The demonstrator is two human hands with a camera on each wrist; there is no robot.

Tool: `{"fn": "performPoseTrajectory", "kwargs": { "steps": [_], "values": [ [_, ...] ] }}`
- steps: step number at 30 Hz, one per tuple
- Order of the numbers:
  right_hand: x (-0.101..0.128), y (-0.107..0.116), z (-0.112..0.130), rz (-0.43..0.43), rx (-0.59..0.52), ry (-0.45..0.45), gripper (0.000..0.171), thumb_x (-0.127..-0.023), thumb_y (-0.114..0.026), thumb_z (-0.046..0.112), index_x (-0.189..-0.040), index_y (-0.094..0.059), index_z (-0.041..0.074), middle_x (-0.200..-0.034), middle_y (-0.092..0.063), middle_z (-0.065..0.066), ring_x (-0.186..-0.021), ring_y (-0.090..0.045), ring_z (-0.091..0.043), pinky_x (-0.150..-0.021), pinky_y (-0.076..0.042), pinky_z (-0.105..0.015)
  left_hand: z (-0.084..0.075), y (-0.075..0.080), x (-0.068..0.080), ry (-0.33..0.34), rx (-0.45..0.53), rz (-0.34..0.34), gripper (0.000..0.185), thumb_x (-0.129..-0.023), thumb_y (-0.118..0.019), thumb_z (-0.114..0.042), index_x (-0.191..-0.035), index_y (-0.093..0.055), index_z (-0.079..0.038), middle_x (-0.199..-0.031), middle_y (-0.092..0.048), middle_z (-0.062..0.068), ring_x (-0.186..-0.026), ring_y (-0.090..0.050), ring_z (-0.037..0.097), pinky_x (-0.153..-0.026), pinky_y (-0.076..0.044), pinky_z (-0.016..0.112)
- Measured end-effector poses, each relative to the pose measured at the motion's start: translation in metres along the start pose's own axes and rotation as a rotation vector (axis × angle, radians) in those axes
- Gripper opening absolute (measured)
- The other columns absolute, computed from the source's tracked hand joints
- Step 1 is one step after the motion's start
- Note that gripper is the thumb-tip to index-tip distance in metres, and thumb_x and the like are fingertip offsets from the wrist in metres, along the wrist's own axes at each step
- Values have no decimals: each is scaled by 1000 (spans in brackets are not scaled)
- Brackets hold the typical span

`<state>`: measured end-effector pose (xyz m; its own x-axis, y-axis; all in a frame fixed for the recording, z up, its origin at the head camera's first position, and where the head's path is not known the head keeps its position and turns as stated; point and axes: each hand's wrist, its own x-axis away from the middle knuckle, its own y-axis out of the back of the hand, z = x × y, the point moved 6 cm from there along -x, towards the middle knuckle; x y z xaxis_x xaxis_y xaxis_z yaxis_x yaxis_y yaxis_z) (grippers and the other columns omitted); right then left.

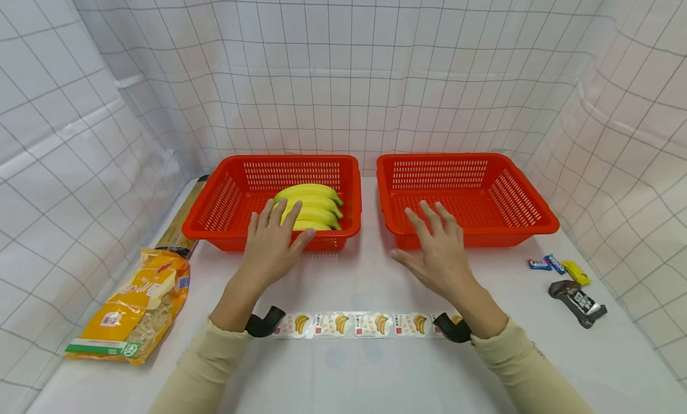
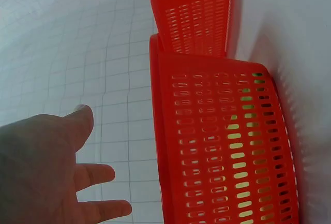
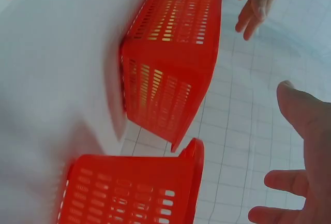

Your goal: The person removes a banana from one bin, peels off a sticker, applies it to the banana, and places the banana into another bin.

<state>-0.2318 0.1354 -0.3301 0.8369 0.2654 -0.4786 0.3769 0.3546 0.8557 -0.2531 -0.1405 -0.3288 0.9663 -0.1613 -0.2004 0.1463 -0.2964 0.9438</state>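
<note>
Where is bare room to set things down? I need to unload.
The right basket is bare inside, and so is the table below the sticker strip. It is crowded around the bananas, snack bag and candies.

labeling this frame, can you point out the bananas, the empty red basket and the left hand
bananas (image 1: 313, 206), head view, on the yellow side of the middle banana.
empty red basket (image 1: 528, 226), head view, on its bare front right rim.
left hand (image 1: 271, 247), head view, on the back of the hand.
</note>
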Motion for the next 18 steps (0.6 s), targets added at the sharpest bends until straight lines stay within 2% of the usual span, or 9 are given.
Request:
{"fn": "performPoseTrajectory", "kwargs": {
  "steps": [7, 11, 15, 18],
  "values": [
    [-8, -2, 15, -31, -149, 16, 72, -78, -73, 41, -138, -45, 13, -144, -40, -14, -135, -28, -35, -102, -31, -58, 17, 6, -10, 0, 35, -26, 61, -96, -45, -44, -147, -31, -14, -152, -28, 20, -142, -17, 41, -112, -14, 62],
    [-13, -7, 23, -17, -257, 4, 66, -80, -72, 38, -136, -47, 12, -141, -43, -13, -129, -34, -32, -100, -38, -54, 28, 8, -16, 9, 60, -32, 57, -96, -47, -40, -146, -34, -15, -147, -35, 19, -138, -25, 40, -109, -23, 61],
    [-19, -13, 30, 10, -353, -22, 64, -82, -70, 36, -137, -46, 12, -139, -45, -12, -123, -39, -28, -96, -44, -50, 38, 11, -25, 24, 79, -16, 55, -95, -51, -36, -143, -38, -13, -139, -42, 19, -129, -35, 38, -104, -32, 58],
    [-24, -17, 35, 25, -416, -30, 62, -84, -69, 36, -137, -46, 12, -137, -46, -11, -121, -43, -27, -95, -45, -48, 46, 13, -33, 37, 87, 19, 55, -94, -54, -34, -142, -41, -11, -135, -45, 21, -123, -38, 38, -101, -36, 56]
  ]
}}
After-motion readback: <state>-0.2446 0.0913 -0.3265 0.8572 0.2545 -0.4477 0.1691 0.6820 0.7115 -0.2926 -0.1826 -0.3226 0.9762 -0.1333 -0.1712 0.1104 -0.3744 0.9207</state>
